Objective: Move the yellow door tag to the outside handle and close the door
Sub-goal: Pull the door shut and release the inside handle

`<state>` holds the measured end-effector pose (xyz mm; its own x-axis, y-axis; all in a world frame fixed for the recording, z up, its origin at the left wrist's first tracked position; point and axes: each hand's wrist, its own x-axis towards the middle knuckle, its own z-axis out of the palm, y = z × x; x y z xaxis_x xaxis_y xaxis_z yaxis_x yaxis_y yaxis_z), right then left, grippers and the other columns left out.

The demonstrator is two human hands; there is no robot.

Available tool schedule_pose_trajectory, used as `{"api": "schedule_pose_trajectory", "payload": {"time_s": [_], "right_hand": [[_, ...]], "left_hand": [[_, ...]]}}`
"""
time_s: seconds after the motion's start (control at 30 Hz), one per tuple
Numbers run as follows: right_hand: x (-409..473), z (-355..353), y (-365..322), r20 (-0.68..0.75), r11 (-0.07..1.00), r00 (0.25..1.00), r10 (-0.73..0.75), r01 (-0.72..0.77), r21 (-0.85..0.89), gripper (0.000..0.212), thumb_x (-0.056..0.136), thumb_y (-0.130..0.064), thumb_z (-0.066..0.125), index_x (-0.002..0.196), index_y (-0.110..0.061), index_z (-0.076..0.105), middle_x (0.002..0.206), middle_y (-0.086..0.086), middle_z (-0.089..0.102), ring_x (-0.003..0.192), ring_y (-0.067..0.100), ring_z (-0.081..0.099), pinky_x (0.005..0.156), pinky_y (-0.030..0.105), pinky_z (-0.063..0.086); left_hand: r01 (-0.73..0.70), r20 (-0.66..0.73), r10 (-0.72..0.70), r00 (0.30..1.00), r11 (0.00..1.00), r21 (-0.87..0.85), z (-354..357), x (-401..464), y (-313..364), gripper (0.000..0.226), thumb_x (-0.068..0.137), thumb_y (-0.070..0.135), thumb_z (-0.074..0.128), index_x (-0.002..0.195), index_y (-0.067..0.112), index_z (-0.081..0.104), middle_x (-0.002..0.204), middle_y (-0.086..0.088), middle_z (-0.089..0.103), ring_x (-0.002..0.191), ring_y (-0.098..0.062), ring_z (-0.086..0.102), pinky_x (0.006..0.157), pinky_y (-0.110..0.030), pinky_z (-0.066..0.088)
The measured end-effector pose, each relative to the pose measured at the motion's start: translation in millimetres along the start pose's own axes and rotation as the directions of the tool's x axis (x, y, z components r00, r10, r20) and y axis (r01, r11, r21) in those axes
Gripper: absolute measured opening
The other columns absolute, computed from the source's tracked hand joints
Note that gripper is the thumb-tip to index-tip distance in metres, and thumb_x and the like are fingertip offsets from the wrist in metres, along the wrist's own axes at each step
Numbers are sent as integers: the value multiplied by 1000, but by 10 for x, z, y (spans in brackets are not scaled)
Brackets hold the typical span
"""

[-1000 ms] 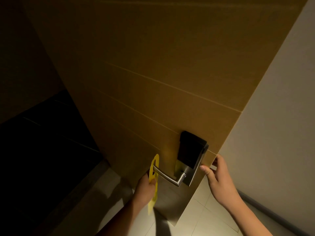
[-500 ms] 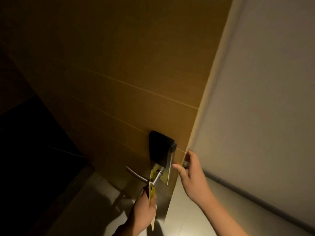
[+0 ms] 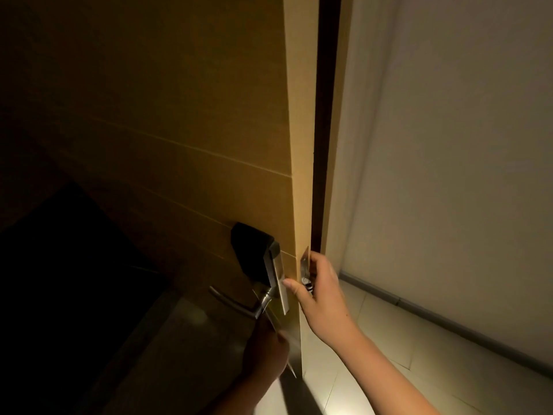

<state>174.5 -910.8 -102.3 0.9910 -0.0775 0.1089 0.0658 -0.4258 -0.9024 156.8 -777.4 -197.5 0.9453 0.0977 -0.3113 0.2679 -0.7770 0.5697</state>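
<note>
The wooden door (image 3: 179, 145) stands ajar and I see it almost edge-on. Its outside face carries a black lock unit (image 3: 251, 253) and a metal lever handle (image 3: 233, 304). The yellow door tag (image 3: 273, 322) hangs on the lever close to the lock plate, seen edge-on as a thin dim strip. My left hand (image 3: 263, 351), in shadow below the lever, pinches the tag's lower part. My right hand (image 3: 320, 289) grips the door's edge at the latch, thumb on the outer plate and fingers wrapped round the far side.
A dark gap (image 3: 321, 130) runs between the door edge and the pale wall (image 3: 449, 175) on the right. Light floor tiles (image 3: 389, 339) and a grey skirting (image 3: 449, 322) lie below. The area to the left (image 3: 59, 295) is dark.
The tag has slid along the lever from its tip to its base by the lock plate. The door has swung so that it now shows nearly edge-on. My right hand stays on the edge.
</note>
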Motion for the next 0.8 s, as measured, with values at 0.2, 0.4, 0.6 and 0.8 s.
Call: {"api": "schedule_pose_trajectory", "payload": {"time_s": [0.2,0.4,0.6,0.8], "right_hand": [[-37,-39,-35,16,1000,1000,-21,21,-21,70,77,-72,49,136,-38,30,128,-18,41,116,2,40,93,29,44],[-154,94,0,-84,992,989,-123,119,-49,52,88,-48,59,133,-32,38,123,-14,46,110,5,44,89,34,52],[-270,193,156,21,986,988,-155,156,-64,77,72,-42,66,137,-40,24,124,-27,33,113,0,37,89,22,42],[-339,206,222,147,977,967,-208,200,67,70,69,-2,57,120,-47,39,118,-22,45,112,1,46,82,12,45]], "left_hand": [[-81,-29,78,997,992,-98,20,7,273,38,93,36,47,128,19,51,119,-3,65,108,-19,64,90,-26,51],[-100,66,104,992,993,-66,0,-108,236,41,90,22,54,130,13,55,131,0,58,122,-16,56,103,-28,47],[-5,136,-8,991,995,97,-108,-154,173,31,97,32,43,116,11,55,112,-10,64,101,-22,62,91,-32,52],[65,-14,-71,997,971,-229,-179,-355,11,39,86,36,60,121,20,59,123,4,64,114,-12,61,97,-37,52]]}}
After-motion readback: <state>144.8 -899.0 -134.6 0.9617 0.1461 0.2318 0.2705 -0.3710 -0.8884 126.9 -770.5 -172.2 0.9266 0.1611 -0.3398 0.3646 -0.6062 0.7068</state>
